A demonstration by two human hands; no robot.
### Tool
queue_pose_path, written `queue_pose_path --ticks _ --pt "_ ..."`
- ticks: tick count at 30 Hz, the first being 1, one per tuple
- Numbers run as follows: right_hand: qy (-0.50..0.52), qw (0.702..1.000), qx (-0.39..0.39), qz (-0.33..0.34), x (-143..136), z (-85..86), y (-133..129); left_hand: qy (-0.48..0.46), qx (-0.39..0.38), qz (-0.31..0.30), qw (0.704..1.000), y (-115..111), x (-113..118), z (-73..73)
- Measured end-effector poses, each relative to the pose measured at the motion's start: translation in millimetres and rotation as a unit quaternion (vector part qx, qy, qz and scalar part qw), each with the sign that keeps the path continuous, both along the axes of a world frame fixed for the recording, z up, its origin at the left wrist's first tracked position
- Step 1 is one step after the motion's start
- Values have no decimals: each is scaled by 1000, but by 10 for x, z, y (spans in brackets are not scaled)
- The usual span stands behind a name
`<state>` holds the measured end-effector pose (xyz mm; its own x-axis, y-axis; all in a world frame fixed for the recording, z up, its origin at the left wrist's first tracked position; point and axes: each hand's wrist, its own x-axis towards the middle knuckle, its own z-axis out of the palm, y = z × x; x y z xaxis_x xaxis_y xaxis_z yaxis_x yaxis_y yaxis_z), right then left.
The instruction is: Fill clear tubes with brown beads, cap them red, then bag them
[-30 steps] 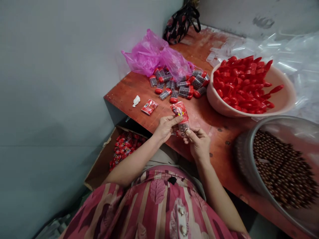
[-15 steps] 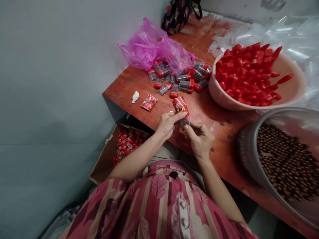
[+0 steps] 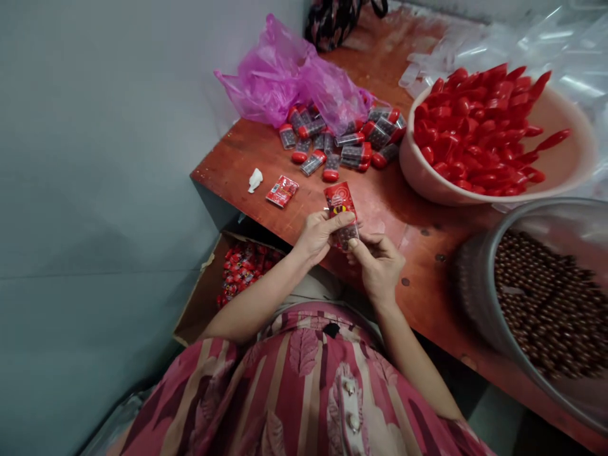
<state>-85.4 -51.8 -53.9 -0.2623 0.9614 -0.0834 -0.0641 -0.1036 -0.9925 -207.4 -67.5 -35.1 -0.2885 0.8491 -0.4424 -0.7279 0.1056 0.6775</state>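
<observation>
Between my hands, above the table's front edge, is a small red printed candy packet (image 3: 340,196) with a clear lower part showing dark round candies. My left hand (image 3: 317,235) is closed on its left side, thumb across the front. My right hand (image 3: 380,263) pinches its lower right corner between thumb and fingers. Just left of it, a flat stack of red wrappers (image 3: 282,191) lies on the table beside a crumpled white scrap (image 3: 255,180). Beyond my hands are several clear candy-filled containers with red caps (image 3: 331,168).
A pink plastic bag (image 3: 270,79) partly covers the containers. To the right stand a pale bowl (image 3: 577,136) of red plastic pieces and a grey basin (image 3: 484,278) of brown candy balls. Clear plastic pieces (image 3: 555,54) lie behind. Below the table edge sits a cardboard box (image 3: 192,310) of red packets.
The view has shifted slightly. Both hands keep hold of the packet, whose printed front now faces me a little more squarely. Nothing was let go.
</observation>
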Motion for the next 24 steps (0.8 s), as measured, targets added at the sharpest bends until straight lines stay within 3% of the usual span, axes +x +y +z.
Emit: queue_pose_path --ticks 3,5,10,13,16,20,24 --pt "45 996 -77 1 -12 -8 18 -22 20 -36 999 -21 22 -20" --pt "47 996 -77 -9 -14 -12 19 -18 19 -50 998 -31 13 -26" --pt "24 999 -17 -32 -36 2 38 4 0 12 1000 -49 88 -20" --pt "46 997 -50 -30 -56 -8 74 -9 2 22 1000 -86 196 -22" --pt "69 994 -83 -13 -40 -43 82 -17 7 11 1000 -129 215 -15" --pt "58 996 -57 46 28 -80 37 -21 8 37 999 -188 146 10" --pt "57 996 -41 48 13 -66 -18 -32 -4 48 998 -294 169 35"
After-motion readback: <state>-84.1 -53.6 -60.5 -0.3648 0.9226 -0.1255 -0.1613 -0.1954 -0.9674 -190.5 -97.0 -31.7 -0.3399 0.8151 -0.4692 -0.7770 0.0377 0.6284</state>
